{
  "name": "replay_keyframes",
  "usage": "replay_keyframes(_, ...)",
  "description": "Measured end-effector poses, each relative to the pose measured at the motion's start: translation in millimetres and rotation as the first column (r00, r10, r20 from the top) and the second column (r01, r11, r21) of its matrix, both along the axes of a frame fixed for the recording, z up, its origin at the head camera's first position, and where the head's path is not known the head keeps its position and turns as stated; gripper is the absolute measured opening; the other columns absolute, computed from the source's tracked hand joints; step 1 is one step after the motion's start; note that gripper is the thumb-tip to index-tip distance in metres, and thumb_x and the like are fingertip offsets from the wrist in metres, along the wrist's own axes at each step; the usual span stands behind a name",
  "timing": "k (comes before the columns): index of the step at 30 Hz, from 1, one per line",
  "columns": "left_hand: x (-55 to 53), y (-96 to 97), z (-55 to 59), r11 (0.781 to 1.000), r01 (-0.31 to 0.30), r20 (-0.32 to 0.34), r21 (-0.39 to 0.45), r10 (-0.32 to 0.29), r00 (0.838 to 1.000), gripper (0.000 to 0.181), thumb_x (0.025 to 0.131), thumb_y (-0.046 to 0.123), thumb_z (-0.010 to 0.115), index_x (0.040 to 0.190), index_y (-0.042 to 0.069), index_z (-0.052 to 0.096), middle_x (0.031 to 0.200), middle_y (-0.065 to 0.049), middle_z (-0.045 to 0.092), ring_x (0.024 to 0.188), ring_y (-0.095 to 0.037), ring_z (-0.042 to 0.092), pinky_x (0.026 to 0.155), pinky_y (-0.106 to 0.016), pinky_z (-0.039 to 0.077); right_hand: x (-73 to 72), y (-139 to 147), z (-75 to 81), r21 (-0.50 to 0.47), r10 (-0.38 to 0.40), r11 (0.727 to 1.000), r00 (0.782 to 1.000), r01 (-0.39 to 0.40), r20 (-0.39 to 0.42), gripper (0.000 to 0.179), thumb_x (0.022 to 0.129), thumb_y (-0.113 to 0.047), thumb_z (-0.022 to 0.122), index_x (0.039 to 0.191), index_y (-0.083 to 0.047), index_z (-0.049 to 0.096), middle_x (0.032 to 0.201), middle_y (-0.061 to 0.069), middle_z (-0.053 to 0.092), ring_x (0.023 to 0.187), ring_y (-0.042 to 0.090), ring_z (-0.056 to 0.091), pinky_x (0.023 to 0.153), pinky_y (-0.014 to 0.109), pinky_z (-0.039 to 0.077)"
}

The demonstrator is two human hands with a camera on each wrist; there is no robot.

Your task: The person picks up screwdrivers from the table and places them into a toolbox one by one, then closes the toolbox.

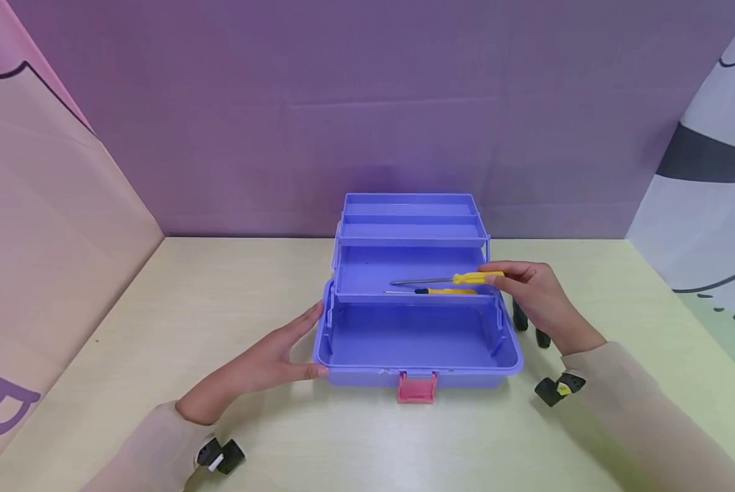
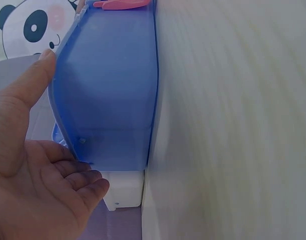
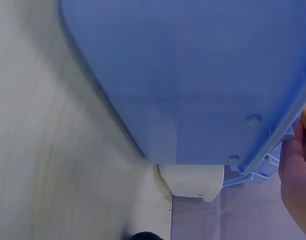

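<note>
1. Head view, right: the right hand is pinching the butt end of a yellow-handled screwdriver, thumb against fingers. Screwdriver is lying near level over the middle tray of the purple toolbox, shaft pointing left. Whether the tip is touching the tray floor: cannot tell.

2. Head view, tray: a second screwdriver is lying along the tray's front wall, just nearer the person. Judgement: good handling means keeping both shafts parallel and apart, and guiding the tip rather than just the handle, since an end grip probably lets the shaft dip.

3. Head view, left: the left hand is bracing the toolbox on the desk, fingers extended along its left side, thumb at the near corner; grasping nothing.

4. Left wrist view: thumb is touching the rim; the other fingers are bending loosely beside the far corner, not clenching. Judgement: light, steady contact should be enough; hard pushing might skew the toolbox.

5. Right wrist view: toolbox's outer side is filling much of the frame; only part of the right hand is showing, beside a sliver of handle. Grip detail unreadable here. Judgement: the knuckles want clearance from the tray's end.
</note>
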State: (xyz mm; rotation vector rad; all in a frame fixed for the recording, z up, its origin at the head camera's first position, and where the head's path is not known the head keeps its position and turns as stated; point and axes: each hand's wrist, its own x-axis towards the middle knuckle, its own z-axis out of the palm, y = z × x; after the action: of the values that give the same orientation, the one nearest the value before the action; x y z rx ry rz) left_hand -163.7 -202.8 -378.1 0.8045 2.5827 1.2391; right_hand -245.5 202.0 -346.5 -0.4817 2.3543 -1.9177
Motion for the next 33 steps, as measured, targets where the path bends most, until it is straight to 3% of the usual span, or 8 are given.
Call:
replay_keyframes(6,0.8,-0.3,-0.2,1.000,-0.006,0.006,-0.004,0.006,1.000,0.098,0.080,0.034,0.075,0.152,0.010,0.012,0.157,-0.009,0.012,0.143,-0.033,0.013,0.110,-0.053,0.024,0.8,-4.0,2.0,-0.031,0.017,0.999,1.000,-0.017,-0.014,0.016,0.092,-0.010,0.061,0.102,-0.012,0.074,0.097,-0.011,0.069,0.093,0.007,0.061,0.084,0.014,0.049)
replay_keyframes(12,1.1,-0.3,-0.7,1.000,0.005,-0.008,-0.001,-0.005,1.000,0.098,0.081,0.033,0.074,0.151,0.007,0.012,0.157,-0.011,0.012,0.142,-0.034,0.013,0.110,-0.054,0.023,-1.6,-6.7,4.2,0.034,0.005,0.999,1.000,-0.005,-0.001,0.027,0.093,-0.015,0.061,0.112,0.002,0.067,0.100,-0.012,0.068,0.098,0.008,0.060,0.086,0.015,0.049)
replay_keyframes(21,1.7,-0.5,0.3,1.000,0.003,0.000,0.005,-0.003,1.000,0.098,0.080,0.033,0.075,0.152,0.008,0.012,0.157,-0.009,0.012,0.143,-0.033,0.013,0.110,-0.053,0.023,-5.0,-8.3,4.6,0.049,0.032,0.998,0.999,-0.030,-0.039,0.024,0.093,-0.015,0.060,0.111,0.000,0.068,0.100,-0.013,0.068,0.100,0.008,0.060,0.087,0.015,0.048)
replay_keyframes(25,1.7,-0.9,-0.7,1.000,0.002,-0.006,-0.002,-0.002,1.000,0.097,0.082,0.033,0.074,0.152,0.008,0.012,0.157,-0.011,0.012,0.142,-0.035,0.013,0.109,-0.055,0.024,-4.9,-9.0,5.0,0.024,0.046,0.999,0.998,-0.045,-0.041,0.019,0.093,-0.013,0.060,0.107,-0.007,0.071,0.100,-0.012,0.068,0.101,0.009,0.059,0.087,0.016,0.048)
replay_keyframes(33,0.2,-0.7,-0.6,1.000,0.004,-0.023,-0.017,-0.004,1.000,0.094,0.084,0.032,0.072,0.151,0.006,0.012,0.157,-0.015,0.013,0.141,-0.038,0.014,0.109,-0.057,0.024,-5.8,-13.3,7.6,0.072,0.030,0.997,0.999,-0.028,-0.028,0.028,0.093,-0.016,0.061,0.113,0.003,0.065,0.101,-0.013,0.068,0.105,0.009,0.058,0.087,0.016,0.048)
